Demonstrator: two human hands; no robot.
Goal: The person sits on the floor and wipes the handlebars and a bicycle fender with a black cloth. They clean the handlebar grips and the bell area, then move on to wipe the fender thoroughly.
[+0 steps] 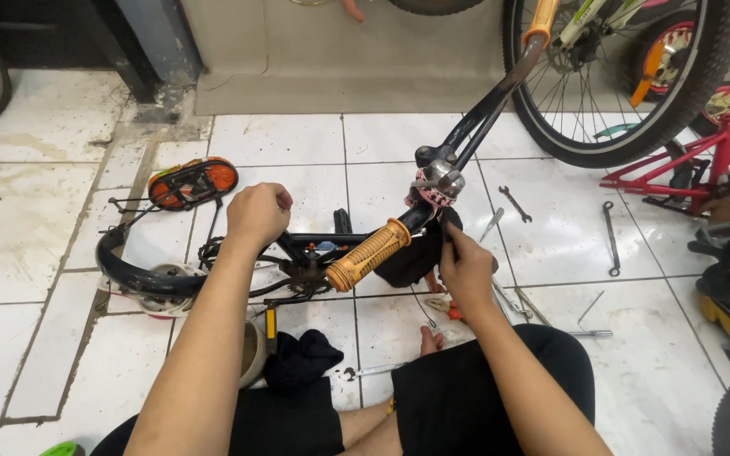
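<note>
— On the white tiled floor (297,143), where's our small black bicycle frame (213,274)?

— Lying across our knees. Our left hand (257,214) is fisted above it; our right hand (466,268) pinches a black cloth (411,257) beside the ribbed orange handlebar grip (367,254).

A: One view only, from the person's head, tilted steeply down over their own lap and forearms.

B: How close?

A: Close. The left hand (257,214) and right hand (465,268) sit mid-frame, just past the knees, with the orange handlebar grip (368,254) between them.

B: And facing?

A: Forward across the white tiled floor (297,143) toward the wall; a large bicycle wheel (627,84) fills the top right. No second view to overlap with.
</note>
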